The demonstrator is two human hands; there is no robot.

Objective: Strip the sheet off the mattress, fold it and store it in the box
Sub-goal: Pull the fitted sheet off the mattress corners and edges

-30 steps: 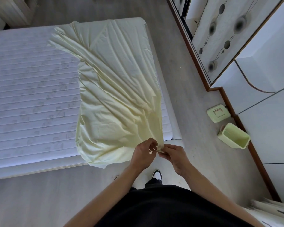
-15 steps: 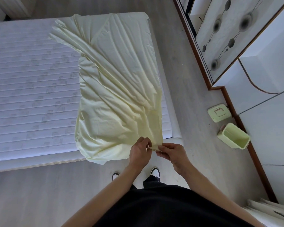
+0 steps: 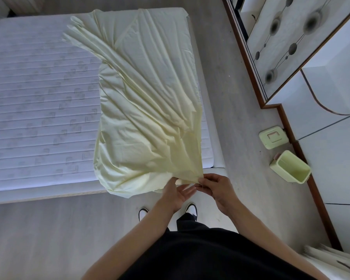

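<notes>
A pale yellow sheet (image 3: 150,102) lies bunched and creased over the right part of the bare white mattress (image 3: 38,87), its near end hanging off the bed's front edge. My right hand (image 3: 213,186) pinches the sheet's gathered near corner just beyond the mattress corner. My left hand (image 3: 177,194) is beside it, palm turned up with fingers stretched out under that corner, the thumb against the cloth. The pale green box (image 3: 290,168) stands open on the floor at the right, its lid (image 3: 273,137) lying apart behind it.
A wardrobe with patterned doors (image 3: 291,37) runs along the right wall, and the box and lid sit against its base. Grey floor lies between bed and wardrobe. My shoes (image 3: 191,209) stand at the bed's near right corner.
My left hand has let its pinch go and turned palm up under the corner. My right hand keeps hold, and the sheet's near corner is drawn slightly tighter.
</notes>
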